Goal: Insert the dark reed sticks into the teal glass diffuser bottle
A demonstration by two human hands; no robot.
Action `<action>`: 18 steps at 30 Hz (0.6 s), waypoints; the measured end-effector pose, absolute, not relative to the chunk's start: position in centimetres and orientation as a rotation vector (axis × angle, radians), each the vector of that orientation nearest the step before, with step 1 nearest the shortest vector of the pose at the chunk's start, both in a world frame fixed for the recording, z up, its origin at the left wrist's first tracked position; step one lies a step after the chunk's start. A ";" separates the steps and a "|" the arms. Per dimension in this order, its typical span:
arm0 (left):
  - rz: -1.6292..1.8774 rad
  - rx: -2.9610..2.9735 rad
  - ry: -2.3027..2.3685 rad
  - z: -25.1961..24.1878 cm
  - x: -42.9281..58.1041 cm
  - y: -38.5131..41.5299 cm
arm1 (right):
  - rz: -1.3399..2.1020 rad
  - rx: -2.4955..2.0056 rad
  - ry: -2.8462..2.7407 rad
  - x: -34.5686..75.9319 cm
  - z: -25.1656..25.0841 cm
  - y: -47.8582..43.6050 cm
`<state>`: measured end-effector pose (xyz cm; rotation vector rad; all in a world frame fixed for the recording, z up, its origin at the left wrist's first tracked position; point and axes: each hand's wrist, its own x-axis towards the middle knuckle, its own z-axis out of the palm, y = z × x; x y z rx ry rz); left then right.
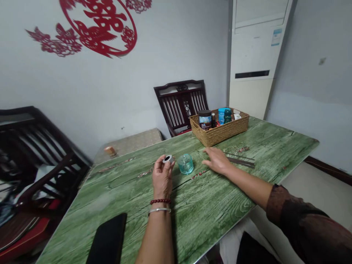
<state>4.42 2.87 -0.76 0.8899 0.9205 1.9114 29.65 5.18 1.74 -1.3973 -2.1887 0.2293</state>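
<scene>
My left hand (162, 175) is closed, fingers and thumb pinching a small silver ring-shaped piece (168, 159) with a dark centre; its exact kind is unclear. Just right of it, a short turquoise glass cup (186, 164) stands upright on the table, apart from both hands. My right hand (216, 160) is over the table farther right, thumb and fingers apart, holding nothing visible. Beyond its wrist lie dark, thin flat sticks (242, 162), partly hidden by the hand and forearm.
The green wood-patterned table (137, 198) carries a black phone (107, 240) at the near left. A woven basket (220, 134) of jars and bottles stands toward the back right. Dark wooden chairs stand behind (183, 106) and at left. A small orange-brown object (110, 150) rests on a patterned surface beyond.
</scene>
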 end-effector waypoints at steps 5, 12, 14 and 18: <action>1.888 1.079 1.139 -1.9 5.0 3.2 | 0.867 -1.247 -1.958 22.4 0.0 7.1; 1.785 1.313 1.223 -2.1 5.8 3.1 | 0.934 -1.256 -1.872 21.3 -1.0 6.4; 1.747 1.337 1.230 -2.1 6.0 3.0 | 0.919 -1.201 -1.888 21.8 -1.3 5.8; 1.666 1.416 1.268 -1.8 6.3 2.8 | 0.897 -1.149 -1.904 22.2 -2.0 5.3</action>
